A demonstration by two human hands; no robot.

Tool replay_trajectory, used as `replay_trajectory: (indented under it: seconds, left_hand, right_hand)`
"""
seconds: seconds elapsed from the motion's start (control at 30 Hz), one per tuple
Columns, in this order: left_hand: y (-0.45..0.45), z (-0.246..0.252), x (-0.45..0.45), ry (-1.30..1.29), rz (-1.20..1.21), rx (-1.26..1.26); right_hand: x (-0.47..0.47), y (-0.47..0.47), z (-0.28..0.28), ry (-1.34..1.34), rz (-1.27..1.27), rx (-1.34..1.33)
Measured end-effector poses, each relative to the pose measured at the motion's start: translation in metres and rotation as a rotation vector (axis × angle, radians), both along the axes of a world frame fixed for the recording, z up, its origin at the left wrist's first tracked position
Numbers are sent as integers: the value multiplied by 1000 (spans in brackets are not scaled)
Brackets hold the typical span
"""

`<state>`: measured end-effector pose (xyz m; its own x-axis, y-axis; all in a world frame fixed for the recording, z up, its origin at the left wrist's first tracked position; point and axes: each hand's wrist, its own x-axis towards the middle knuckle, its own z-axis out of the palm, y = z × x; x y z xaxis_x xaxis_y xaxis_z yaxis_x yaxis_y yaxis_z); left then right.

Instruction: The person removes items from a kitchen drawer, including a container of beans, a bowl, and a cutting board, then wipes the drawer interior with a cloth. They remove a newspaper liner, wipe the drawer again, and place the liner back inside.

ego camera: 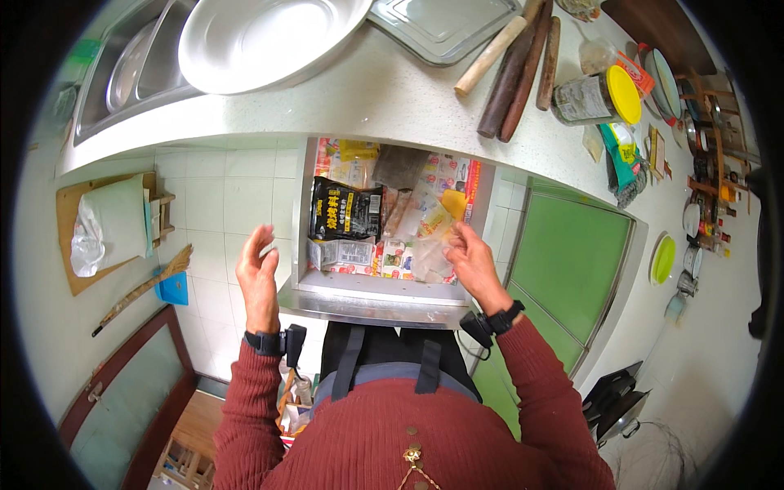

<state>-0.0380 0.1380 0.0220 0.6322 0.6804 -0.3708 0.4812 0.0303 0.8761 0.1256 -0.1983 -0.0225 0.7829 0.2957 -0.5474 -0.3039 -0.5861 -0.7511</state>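
Observation:
An open metal drawer (pixel 383 293), lined with printed paper, is pulled out in front of my body. Left of it, my left hand (pixel 257 282) hovers with the fingers apart and nothing in them. My right hand (pixel 474 260) is over the drawer's right side, fingers curled at the edge of a clear plastic bag (pixel 430 260); whether they grip it is unclear. Beside that bag lie a yellow packet (pixel 454 203) and a narrow brownish packet (pixel 397 213). A black printed food packet (pixel 346 210) fills the left side, below a yellow packet (pixel 358 150) and a dark flat packet (pixel 401 165).
Over the drawer, the countertop (pixel 380 116) carries a large metal basin (pixel 275 46), a glass lid (pixel 447 27), several wooden rolling pins (pixel 514 79) and a yellow-lidded jar (pixel 591 98). Green cabinet doors (pixel 566 263) stand right; a hand broom (pixel 144 288) and blue dustpan (pixel 173 288) are left.

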Motion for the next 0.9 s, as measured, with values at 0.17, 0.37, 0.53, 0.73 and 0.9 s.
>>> replay_trajectory:
  seconds: [0.17,0.37,0.53,0.73,0.9]
  left_hand:
    - [-11,-58,-59,251,122,244]
    - [-41,-54,-41,-48,178,413]
    - [-84,-40,-14,-98,235,-356]
    - [-111,-101,11,25,457,-861]
    - [-109,-148,7,46,-13,-587]
  right_hand:
    - [36,37,-93,-96,5,-111]
    - [35,115,-116,-136,274,-480]
    - [16,133,-113,-91,102,-546]
    - [26,114,-109,-110,61,-442]
    - [29,66,-82,-87,-49,-233]
